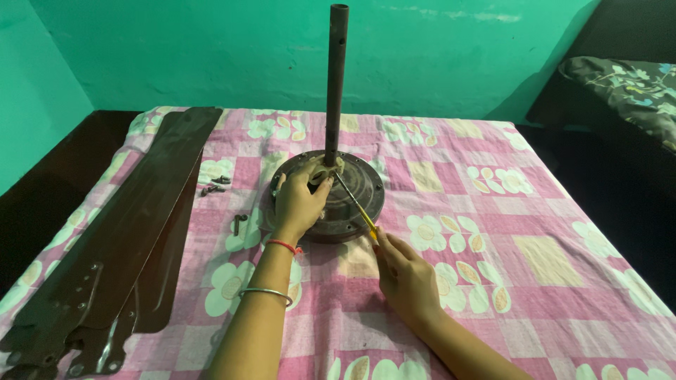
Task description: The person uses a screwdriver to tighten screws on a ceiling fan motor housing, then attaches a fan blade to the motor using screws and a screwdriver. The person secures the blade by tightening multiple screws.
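Stacked fan blades [120, 232] lie along the left edge of the bed [549, 260], dark brown, overlapping, mounting holes toward the near corner. Loose screws [215, 185] sit on the pink floral cloth just right of them; more lie nearer the motor. Keep them there, apart from your sleeve line, so none rolls off.

Fan motor [331, 200] stands mid-bed, toward the far edge, its down-rod [335, 77] upright. Your left hand [299, 200] rests on the top of the housing at the rod's base, fingers curled down over a pale part there; press straight down so the housing cannot turn.

Your right hand [408, 278] has its fingers pinched together on the yellow handle of the screwdriver [355, 206], shaft slanting up-left to the hub. The tip's seat is too small to see. Judgement: steepen the shaft toward the fastener's axis before applying torque, or it may slip.
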